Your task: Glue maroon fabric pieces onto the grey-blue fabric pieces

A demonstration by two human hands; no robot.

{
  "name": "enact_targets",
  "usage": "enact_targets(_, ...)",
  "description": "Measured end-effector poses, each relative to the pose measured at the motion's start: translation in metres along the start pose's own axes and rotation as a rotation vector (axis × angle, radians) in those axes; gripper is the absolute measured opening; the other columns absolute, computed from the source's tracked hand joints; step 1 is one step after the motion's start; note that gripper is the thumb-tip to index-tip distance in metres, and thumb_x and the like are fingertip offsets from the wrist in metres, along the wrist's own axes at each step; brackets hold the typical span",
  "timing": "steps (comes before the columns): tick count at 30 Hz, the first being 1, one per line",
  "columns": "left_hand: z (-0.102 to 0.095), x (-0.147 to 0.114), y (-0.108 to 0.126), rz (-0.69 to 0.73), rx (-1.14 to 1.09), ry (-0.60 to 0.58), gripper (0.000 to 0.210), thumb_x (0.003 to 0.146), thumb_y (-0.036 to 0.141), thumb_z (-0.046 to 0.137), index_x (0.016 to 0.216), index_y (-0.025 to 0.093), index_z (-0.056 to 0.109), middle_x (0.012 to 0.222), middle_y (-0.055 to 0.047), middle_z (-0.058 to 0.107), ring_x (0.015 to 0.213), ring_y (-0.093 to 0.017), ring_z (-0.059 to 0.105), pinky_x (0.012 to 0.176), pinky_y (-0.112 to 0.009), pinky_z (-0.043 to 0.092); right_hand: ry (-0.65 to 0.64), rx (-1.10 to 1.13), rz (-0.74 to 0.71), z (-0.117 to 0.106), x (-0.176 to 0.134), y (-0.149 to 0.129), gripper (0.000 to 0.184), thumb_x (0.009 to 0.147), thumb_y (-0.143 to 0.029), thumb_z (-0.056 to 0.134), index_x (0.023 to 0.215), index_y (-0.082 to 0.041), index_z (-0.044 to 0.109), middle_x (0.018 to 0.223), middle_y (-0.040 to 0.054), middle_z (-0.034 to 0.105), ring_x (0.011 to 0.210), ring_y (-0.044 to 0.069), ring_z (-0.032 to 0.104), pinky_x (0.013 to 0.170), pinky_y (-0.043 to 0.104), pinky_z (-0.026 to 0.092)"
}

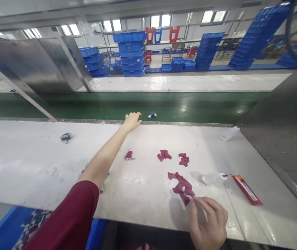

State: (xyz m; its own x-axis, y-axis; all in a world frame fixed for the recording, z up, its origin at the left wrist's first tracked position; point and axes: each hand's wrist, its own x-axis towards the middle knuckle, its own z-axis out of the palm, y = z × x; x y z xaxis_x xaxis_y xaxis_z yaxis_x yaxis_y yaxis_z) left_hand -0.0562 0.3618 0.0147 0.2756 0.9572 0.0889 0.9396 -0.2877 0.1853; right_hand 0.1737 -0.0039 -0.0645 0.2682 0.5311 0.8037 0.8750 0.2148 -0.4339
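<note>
Grip of right hand (pixel 211 220) pinches flat dark-red piece (pixel 189 191), near; left hand (pixel 132 121), grip apart, far, by long green belt (pixel 208 107)

Plain maroon sleeve (pixel 69 215) with a neat hem, bare hands (pixel 132 121)

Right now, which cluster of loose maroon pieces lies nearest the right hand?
The bottom cluster, the largest, right beside the right hand. The upper-left cluster and the upper-right cluster are smaller and lie farther off.

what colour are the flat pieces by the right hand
The flat pieces are maroon; best seen in the head view.
</note>
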Motion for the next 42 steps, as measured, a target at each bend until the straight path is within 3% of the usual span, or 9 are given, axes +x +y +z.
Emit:
enact_targets(8,0.028,0.056,0.039,-0.061,-0.095,0.051,0.036,0.092,0.03,0.064,0.124,0.013,0.059,0.126,-0.019,0.062,0.121,-0.032,0.056,0.1,-0.048,0.045,0.022,-0.025,0.02,0.0,-0.003,0.002,0.015,0.085,-0.011,0.067,0.097,-0.02,0.066,0.088,0.006,0.06,0.081,0.022,0.061,0.072,0.038,0.051)
enact_targets(14,0.032,0.042,0.046,0.02,-0.199,0.144,0.037,0.097,0.035,0.06,0.128,0.016,0.059,0.129,-0.011,0.061,0.108,-0.023,0.064,0.091,-0.045,0.056,0.0,-0.013,0.103,-0.002,-0.001,-0.001,0.019,0.086,-0.01,0.065,0.1,-0.022,0.064,0.09,0.0046,0.058,0.087,0.021,0.06,0.076,0.038,0.051)
enact_targets(19,0.024,-0.007,0.055,0.146,-0.253,0.155,0.035,0.1,0.034,0.054,0.129,0.015,0.057,0.129,-0.012,0.06,0.111,-0.023,0.062,0.097,-0.045,0.053,0.027,0.034,0.118,-0.006,0.001,-0.003,0.019,0.083,-0.01,0.063,0.095,-0.024,0.064,0.087,0.0027,0.056,0.084,0.02,0.059,0.074,0.038,0.052)
enact_targets(22,0.011,-0.055,0.063,0.215,-0.273,0.102,0.035,0.105,0.027,0.034,0.128,0.013,0.056,0.124,-0.014,0.061,0.113,-0.022,0.06,0.102,-0.042,0.047,0.042,0.041,0.144,-0.007,0.002,-0.004,0.016,0.084,-0.012,0.062,0.093,-0.025,0.064,0.087,0.0027,0.055,0.084,0.021,0.059,0.075,0.04,0.052)
enact_targets(24,0.002,-0.094,0.068,0.255,-0.295,0.042,0.031,0.104,0.029,0.036,0.116,0.016,0.062,0.112,-0.011,0.067,0.103,-0.022,0.063,0.093,-0.038,0.049,0.055,0.052,0.189,-0.007,0.001,-0.004,0.013,0.085,-0.014,0.061,0.091,-0.024,0.065,0.088,0.0032,0.054,0.085,0.021,0.058,0.077,0.04,0.052)
enact_targets(28,-0.003,-0.173,0.077,0.226,-0.467,-0.189,0.033,0.102,0.039,0.04,0.102,0.021,0.067,0.09,-0.004,0.075,0.074,-0.019,0.066,0.07,-0.031,0.049,0.058,0.122,0.362,-0.005,0.0,-0.001,0.008,0.086,-0.018,0.065,0.091,-0.022,0.069,0.097,0.0057,0.054,0.097,0.022,0.057,0.085,0.042,0.05)
enact_targets(32,0.008,-0.233,0.085,0.176,-0.616,-0.252,0.034,0.1,0.042,0.045,0.088,0.022,0.07,0.086,-0.003,0.075,0.078,-0.02,0.068,0.072,-0.03,0.049,0.08,0.226,0.618,-0.003,0.004,0.003,0.009,0.088,-0.025,0.064,0.09,-0.021,0.071,0.1,0.0062,0.054,0.103,0.023,0.057,0.091,0.042,0.049)
enact_targets(36,0.022,-0.269,0.093,0.062,-0.672,-0.201,0.023,0.097,0.039,0.056,0.101,0.023,0.071,0.099,-0.004,0.077,0.094,-0.023,0.069,0.086,-0.035,0.049,0.081,0.269,0.8,-0.006,0.013,0.008,0.019,0.088,-0.033,0.063,0.098,-0.021,0.073,0.11,0.0082,0.054,0.104,0.023,0.058,0.085,0.039,0.053)
enact_targets(42,0.038,-0.295,0.102,0.042,-0.599,-0.101,0.02,0.088,0.023,0.071,0.107,0.027,0.069,0.102,-0.001,0.075,0.1,-0.024,0.066,0.095,-0.042,0.043,-0.211,-0.018,0.593,-0.012,0.028,0.034,0.03,0.087,-0.04,0.062,0.112,-0.029,0.075,0.151,0.0088,0.037,0.142,0.039,0.024,0.107,0.06,0.039)
